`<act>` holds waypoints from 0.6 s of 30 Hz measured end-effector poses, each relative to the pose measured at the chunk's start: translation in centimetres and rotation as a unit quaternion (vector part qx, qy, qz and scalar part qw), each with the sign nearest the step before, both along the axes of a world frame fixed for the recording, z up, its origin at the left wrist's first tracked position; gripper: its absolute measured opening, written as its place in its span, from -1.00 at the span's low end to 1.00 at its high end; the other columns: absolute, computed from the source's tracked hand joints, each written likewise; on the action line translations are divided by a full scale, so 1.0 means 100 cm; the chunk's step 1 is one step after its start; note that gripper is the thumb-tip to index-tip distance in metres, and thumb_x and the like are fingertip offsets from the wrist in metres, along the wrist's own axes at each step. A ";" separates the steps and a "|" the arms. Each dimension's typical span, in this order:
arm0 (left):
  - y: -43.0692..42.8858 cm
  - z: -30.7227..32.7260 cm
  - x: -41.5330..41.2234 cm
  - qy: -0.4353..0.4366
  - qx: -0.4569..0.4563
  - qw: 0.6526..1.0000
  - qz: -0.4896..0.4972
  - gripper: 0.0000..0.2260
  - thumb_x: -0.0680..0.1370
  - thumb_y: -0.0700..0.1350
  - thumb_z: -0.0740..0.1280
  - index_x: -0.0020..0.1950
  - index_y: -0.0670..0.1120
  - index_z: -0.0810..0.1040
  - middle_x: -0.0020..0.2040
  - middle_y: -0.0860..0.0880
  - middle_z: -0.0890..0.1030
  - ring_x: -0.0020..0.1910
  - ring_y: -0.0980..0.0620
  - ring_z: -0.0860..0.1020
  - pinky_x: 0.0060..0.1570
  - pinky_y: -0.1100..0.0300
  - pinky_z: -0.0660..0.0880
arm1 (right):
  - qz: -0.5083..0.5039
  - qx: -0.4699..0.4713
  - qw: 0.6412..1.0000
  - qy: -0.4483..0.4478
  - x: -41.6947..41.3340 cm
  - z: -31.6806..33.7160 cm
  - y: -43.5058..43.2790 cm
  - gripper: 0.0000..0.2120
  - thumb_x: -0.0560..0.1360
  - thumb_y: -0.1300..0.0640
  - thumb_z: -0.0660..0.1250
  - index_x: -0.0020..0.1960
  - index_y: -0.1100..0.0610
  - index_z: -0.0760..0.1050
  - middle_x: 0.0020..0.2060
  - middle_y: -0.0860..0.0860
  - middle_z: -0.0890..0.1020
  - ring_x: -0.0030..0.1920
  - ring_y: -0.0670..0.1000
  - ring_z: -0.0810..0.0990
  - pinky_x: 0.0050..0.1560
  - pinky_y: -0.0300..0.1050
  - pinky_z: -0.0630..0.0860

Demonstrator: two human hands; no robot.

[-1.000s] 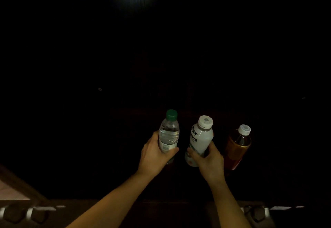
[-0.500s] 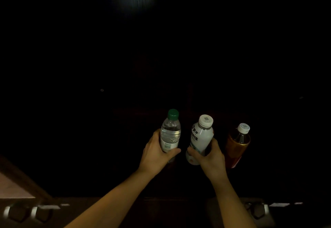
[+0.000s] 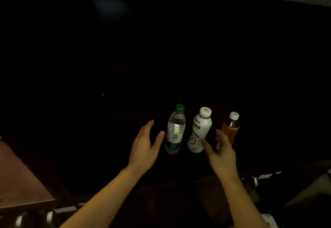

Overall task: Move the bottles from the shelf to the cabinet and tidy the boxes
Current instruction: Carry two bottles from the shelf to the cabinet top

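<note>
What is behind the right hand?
The amber bottle with a white cap stands upright behind the right hand. Its cap and upper body show. The hand covers its lower left side and base, and the surface under it is too dark to see.

A dim indoor room with dark wooden furniture; whether home or office cannot be told. A deep, unlit cabinet (image 3: pixel 100 138) holds three capped drinks in a row: a water bottle (image 3: pixel 175 131), a white bottle (image 3: pixel 199 132) and an amber bottle (image 3: pixel 231 129). A reddish-brown wooden top (image 3: pixel 19 179) shows at lower left
</note>
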State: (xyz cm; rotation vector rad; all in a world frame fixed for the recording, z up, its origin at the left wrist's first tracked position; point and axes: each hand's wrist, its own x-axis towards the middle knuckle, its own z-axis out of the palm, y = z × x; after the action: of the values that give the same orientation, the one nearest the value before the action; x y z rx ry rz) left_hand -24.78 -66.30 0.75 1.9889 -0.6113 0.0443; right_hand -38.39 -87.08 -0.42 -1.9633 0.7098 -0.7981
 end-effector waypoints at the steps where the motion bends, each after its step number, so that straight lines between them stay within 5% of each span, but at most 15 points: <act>1: 0.013 0.007 -0.003 -0.012 0.008 1.000 -0.010 -0.36 0.53 0.35 0.16 0.56 0.13 0.20 0.52 0.09 0.33 0.46 0.15 0.31 0.33 0.20 0.31 | -0.009 -0.016 1.000 -0.001 -0.006 0.007 0.010 -0.32 0.47 -0.18 0.42 0.50 -0.02 0.30 0.42 0.02 0.47 0.41 0.06 0.43 0.27 -0.06 0.40; 6: 0.088 0.045 -0.025 -0.159 0.074 0.984 -0.037 -0.44 0.61 0.31 0.05 0.56 0.09 0.20 0.52 0.10 0.30 0.48 0.12 0.28 0.36 0.28 0.21 | -0.021 -0.134 0.991 -0.003 -0.028 0.048 0.077 -0.41 0.53 -0.14 0.35 0.49 0.02 0.30 0.34 -0.01 0.49 0.32 0.06 0.49 0.13 -0.08 0.42; 9: 0.140 0.062 -0.036 -0.250 0.083 0.964 -0.029 -0.47 0.65 0.25 0.10 0.54 0.01 0.27 0.49 0.06 0.37 0.46 0.12 0.33 0.37 0.33 0.20 | 0.008 -0.217 0.976 -0.019 -0.030 0.070 0.130 -0.32 0.52 -0.21 0.29 0.54 0.02 0.22 0.48 -0.03 0.36 0.45 0.02 0.35 0.31 0.02 0.40; 13: 0.217 0.072 -0.041 -0.297 0.064 0.953 -0.010 -0.49 0.65 0.22 0.15 0.54 0.01 0.29 0.50 0.09 0.34 0.48 0.15 0.29 0.41 0.30 0.22 | 0.034 -0.302 0.952 -0.032 -0.017 0.094 0.204 -0.27 0.52 -0.21 0.28 0.57 0.06 0.17 0.58 -0.01 0.20 0.56 0.01 0.17 0.45 0.12 0.28; 18: 0.320 0.088 -0.039 -0.345 0.069 0.933 0.068 -0.56 0.64 0.13 0.23 0.43 -0.09 0.47 0.43 0.01 0.47 0.40 0.05 0.42 0.36 0.15 0.37 | 0.097 -0.338 0.932 -0.089 0.011 0.116 0.293 -0.42 0.56 -0.17 0.28 0.50 0.02 0.28 0.49 -0.09 0.34 0.49 -0.07 0.28 0.40 -0.02 0.29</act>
State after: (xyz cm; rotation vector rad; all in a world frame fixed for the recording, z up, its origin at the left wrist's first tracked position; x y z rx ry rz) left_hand -28.71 -34.31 9.52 2.1366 -0.9348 0.8348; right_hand -37.31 -57.77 11.14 -2.4715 0.1176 -1.1840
